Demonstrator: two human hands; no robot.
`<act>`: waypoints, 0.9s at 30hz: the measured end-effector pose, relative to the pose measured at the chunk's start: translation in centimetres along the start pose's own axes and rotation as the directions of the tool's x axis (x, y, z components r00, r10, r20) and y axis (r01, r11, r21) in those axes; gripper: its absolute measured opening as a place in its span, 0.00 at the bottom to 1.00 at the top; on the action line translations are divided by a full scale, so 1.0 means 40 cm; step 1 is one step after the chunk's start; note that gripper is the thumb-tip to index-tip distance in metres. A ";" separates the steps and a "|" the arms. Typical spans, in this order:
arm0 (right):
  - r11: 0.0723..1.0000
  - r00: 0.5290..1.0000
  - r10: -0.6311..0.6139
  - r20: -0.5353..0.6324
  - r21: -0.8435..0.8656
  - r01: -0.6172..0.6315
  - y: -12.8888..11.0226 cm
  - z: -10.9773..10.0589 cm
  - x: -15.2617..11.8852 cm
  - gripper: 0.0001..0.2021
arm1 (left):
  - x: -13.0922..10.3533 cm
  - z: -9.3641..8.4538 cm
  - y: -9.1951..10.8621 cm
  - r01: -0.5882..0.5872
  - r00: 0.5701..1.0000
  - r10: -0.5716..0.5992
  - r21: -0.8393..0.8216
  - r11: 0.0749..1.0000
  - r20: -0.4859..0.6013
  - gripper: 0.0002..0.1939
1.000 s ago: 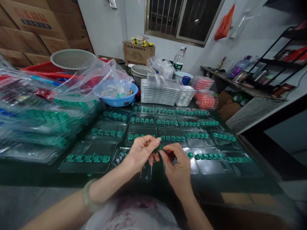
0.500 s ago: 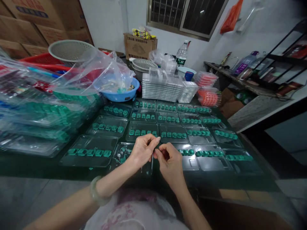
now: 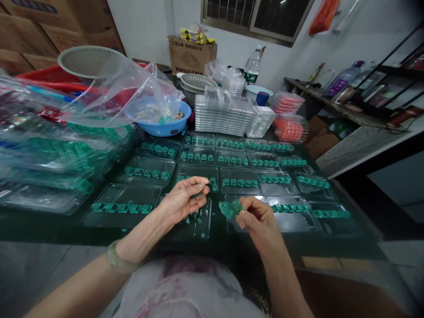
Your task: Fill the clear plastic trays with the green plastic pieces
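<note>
Between the thumb and fingers of my right hand (image 3: 260,221) is a translucent green plastic piece (image 3: 230,208), creased and lumpy, held above the trays. To its left, my left hand (image 3: 185,198) has its thumb and index finger pinched together; whatever is between them is too small to make out. Below the left hand lies a clear plastic tray (image 3: 205,232) scattered with small green scraps. Rows of clear trays, each with a line of green cup-like pieces (image 3: 124,208), cover the dark table around both hands.
At the left stands a tall pile of filled clear trays (image 3: 59,170). A blue basin (image 3: 168,128) under a plastic bag, stacked clear trays (image 3: 221,117), orange packs (image 3: 289,128) and a water bottle (image 3: 252,68) line the back. A shelf (image 3: 344,106) juts out at the right.
My hands, close together before, have moved apart. My right hand has gone right and now shows the green piece; my left hand has drawn left. The view has shifted slightly.
</note>
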State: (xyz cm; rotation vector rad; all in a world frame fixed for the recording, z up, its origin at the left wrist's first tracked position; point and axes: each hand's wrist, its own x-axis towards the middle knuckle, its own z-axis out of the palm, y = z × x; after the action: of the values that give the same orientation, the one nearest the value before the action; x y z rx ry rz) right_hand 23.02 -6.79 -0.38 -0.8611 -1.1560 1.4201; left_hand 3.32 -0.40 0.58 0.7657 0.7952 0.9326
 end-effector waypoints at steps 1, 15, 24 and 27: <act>1.000 0.999 -0.010 -0.031 0.006 0.010 0.003 -0.002 0.003 0.08 | -0.008 0.007 0.001 0.045 0.998 -0.044 -0.027 0.999 0.036 0.11; 0.980 0.992 -0.060 -0.109 -0.198 0.037 0.007 0.037 0.012 0.06 | -0.053 0.087 -0.013 -0.030 0.997 0.010 0.256 0.966 0.080 0.09; 0.998 0.984 0.022 -0.179 0.064 -0.010 0.013 0.063 0.007 0.09 | -0.060 0.094 -0.018 0.030 0.996 -0.044 0.182 0.983 0.075 0.05; 0.979 0.977 0.120 -0.176 0.181 -0.088 -0.012 0.033 0.003 0.10 | -0.070 0.060 -0.003 0.091 0.991 -0.106 0.175 0.980 0.080 0.05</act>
State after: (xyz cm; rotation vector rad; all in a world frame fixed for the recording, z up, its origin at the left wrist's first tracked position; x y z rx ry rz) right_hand 21.90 -6.95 0.46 -0.9210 -0.8441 1.4677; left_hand 4.36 -3.48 2.34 0.9033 0.8344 0.7426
